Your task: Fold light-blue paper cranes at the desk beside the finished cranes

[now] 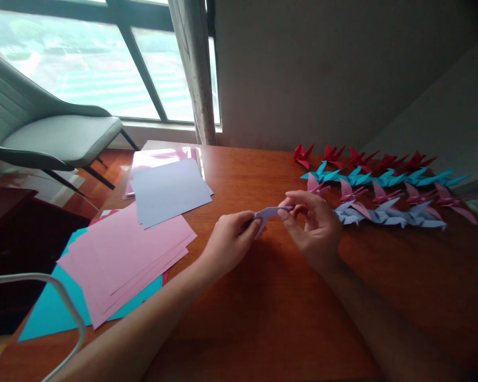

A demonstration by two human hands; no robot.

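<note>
Both my hands hold one folded piece of lavender paper [267,214] just above the wooden table [263,318]. My left hand [229,241] pinches its left end with closed fingers. My right hand [314,225] pinches its right end between thumb and forefinger, the other fingers curled. Right of my hands lie rows of finished paper cranes: red ones [362,156] at the back, then turquoise [386,178], pink [382,193] and lavender ones [390,216] nearest me.
Stacks of flat paper lie on the table's left: pink sheets [119,260] over turquoise ones [48,313], lavender sheets [167,191] behind, and a glossy packet [159,156]. A grey chair [51,138] stands by the window. A white chair back [63,307] curves at lower left.
</note>
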